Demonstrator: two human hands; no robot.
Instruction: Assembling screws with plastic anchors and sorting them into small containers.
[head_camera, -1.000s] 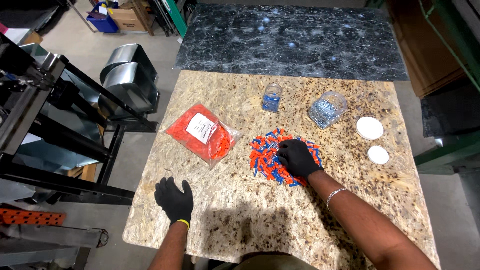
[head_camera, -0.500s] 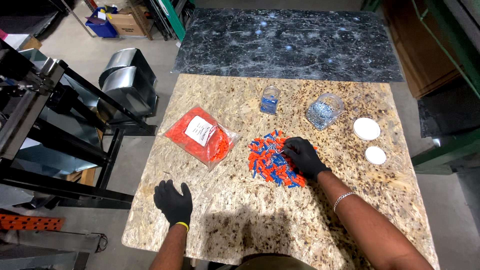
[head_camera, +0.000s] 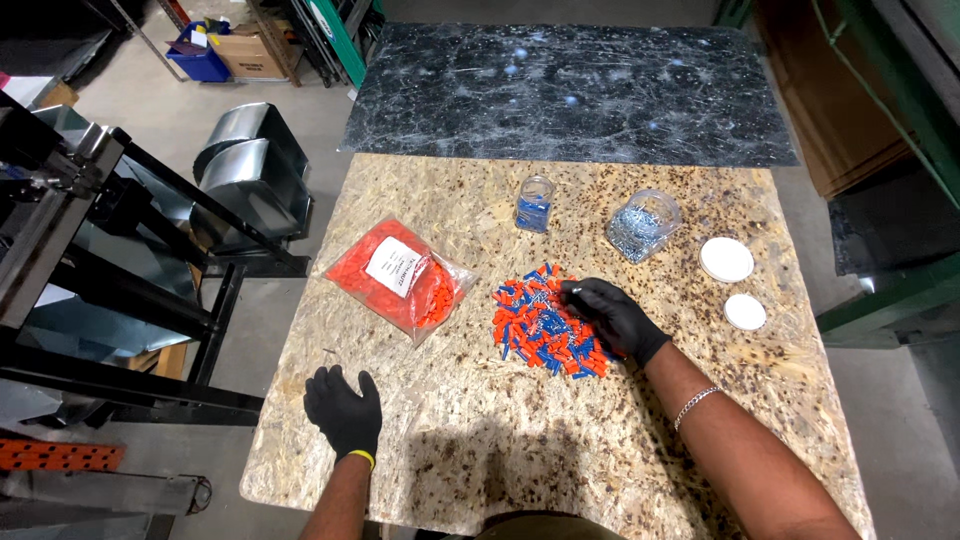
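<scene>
The right hand (head_camera: 615, 318), in a black glove, lay on the upper right part of a heap of small orange and blue wire connectors (head_camera: 545, 328) spread loose on the bench (head_camera: 480, 440), near its middle. Its fingers curled down into the pieces, but whether they pinched any could not be told from the head view. The left hand (head_camera: 345, 410), also gloved in black, rested flat and open on the bench near the front left edge, well apart from the heap and holding nothing.

Left of the heap lay a clear bag of orange connectors (head_camera: 400, 280) with a white label. Beyond the heap stood a small clear jar (head_camera: 535, 204) partly filled with blue pieces, and to its right a larger clear jar (head_camera: 642, 226), tilted, holding what looked like silvery hardware. Two white lids (head_camera: 727, 259) lay near the right edge, so both jars appeared to be open.

The heap was loose and scattered at its rim, so a sweep of the right hand could likely send connectors skittering across the bench or off it. The open jars stood close enough that a careless reach might knock one and spill it into the heap. With thick gloves, picking one small piece cleanly seemed apt to fail or to pick up the wrong colour.
</scene>
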